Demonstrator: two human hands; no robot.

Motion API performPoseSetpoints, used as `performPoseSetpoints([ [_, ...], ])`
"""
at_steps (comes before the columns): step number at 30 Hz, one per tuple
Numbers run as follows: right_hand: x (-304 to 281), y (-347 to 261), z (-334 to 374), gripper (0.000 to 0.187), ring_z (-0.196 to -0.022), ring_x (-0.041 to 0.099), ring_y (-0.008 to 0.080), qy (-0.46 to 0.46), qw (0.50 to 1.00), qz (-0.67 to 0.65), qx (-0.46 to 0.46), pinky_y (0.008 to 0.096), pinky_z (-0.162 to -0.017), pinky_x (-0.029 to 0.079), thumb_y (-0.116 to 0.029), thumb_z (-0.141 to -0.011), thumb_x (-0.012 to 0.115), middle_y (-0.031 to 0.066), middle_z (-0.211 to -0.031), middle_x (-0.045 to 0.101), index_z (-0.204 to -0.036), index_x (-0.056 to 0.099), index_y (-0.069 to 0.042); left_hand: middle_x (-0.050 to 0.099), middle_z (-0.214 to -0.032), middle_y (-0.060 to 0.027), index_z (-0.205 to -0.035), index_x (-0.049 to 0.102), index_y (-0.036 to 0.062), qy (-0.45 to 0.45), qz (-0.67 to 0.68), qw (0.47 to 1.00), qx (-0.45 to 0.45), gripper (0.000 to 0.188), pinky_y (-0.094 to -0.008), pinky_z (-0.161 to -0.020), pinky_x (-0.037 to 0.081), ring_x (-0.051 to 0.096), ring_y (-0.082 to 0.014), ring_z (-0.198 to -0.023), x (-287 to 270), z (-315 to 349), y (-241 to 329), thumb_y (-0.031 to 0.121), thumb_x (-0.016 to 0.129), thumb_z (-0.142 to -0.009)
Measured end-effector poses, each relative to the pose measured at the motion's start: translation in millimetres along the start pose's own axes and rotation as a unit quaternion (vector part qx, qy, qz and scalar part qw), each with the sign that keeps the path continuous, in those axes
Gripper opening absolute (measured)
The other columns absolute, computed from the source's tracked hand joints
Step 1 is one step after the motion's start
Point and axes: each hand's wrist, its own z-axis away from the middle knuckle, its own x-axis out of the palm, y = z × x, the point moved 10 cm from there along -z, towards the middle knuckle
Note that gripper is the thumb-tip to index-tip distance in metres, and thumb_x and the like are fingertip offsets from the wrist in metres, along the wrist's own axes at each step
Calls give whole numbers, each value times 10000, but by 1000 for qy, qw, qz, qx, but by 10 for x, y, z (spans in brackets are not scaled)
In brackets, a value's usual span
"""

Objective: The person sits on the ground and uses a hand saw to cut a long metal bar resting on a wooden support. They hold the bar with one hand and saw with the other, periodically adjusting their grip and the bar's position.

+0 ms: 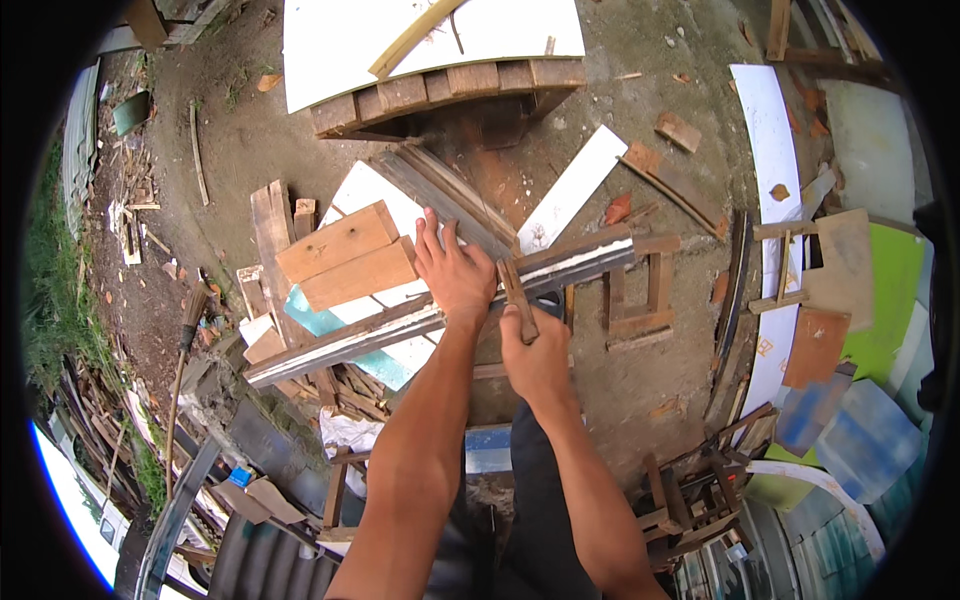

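Note:
A long wooden board [375, 340] with a white stripe and dark edges slants across the middle, its right end farther away. My left hand [456, 266] lies on it near its middle, palm down with the fingers stretched toward the far side. Just to the right, my right hand [537, 350] is closed around a short brown wooden stick [515, 290]. That stick lies crosswise over the board, and its lower part is partly hidden by my fingers. Beyond the board, two light brown planks [340, 245] lie on a white panel [365, 190].
A slatted wooden bench [450, 85] with a white sheet stands at the far side. To the right lie a white strip [572, 190], a small wooden frame [640, 300] and a long white panel [768, 150]. Scrap wood [350, 390] is heaped under the board's left part.

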Motion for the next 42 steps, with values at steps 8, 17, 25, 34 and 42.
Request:
performPoseSetpoints([
  [8,-807,-456,1527,232,-595,687,339,-32,999,13,11,381,-593,552,-147,-883,604,171,-684,668,-1033,675,15,422,-1507,-148,-1209,591,55,7,-9,1000,7,396,-503,-1126,278,326,-331,-1432,15,3,16,118,533,-822],
  [17,-264,11,693,250,-536,572,221,1,999,-33,-20,394,-548,434,-208,-971,582,122,-610,555,-871,636,15,430,-1494,-148,-1195,595,47,22,-8,1000,20,380,-489,-1116,292,340,-350,-1411,-40,-30,61,104,534,-824],
  [25,-417,-28,942,169,-647,683,365,-38,999,10,29,411,-574,549,-150,-881,621,186,-729,680,-967,675,-15,445,-1489,-137,-1188,606,47,30,-22,999,24,382,-484,-1112,299,354,-332,-1406,-30,-10,46,100,527,-818],
  [34,-763,-221,1387,309,-775,721,348,-17,999,-41,-31,391,-654,571,-121,-875,618,210,-869,699,-1147,649,21,450,-1478,-138,-1179,601,39,27,-23,999,16,365,-480,-1095,314,358,-335,-1402,-26,-32,43,124,533,-831],
  [42,-268,20,356,226,-614,629,436,4,997,-36,-73,467,-545,502,-221,-915,605,223,-677,635,-838,648,-14,463,-1472,-136,-1182,598,53,36,-24,999,12,370,-481,-1085,322,388,-336,-1371,-48,-55,43,117,534,-823],
])
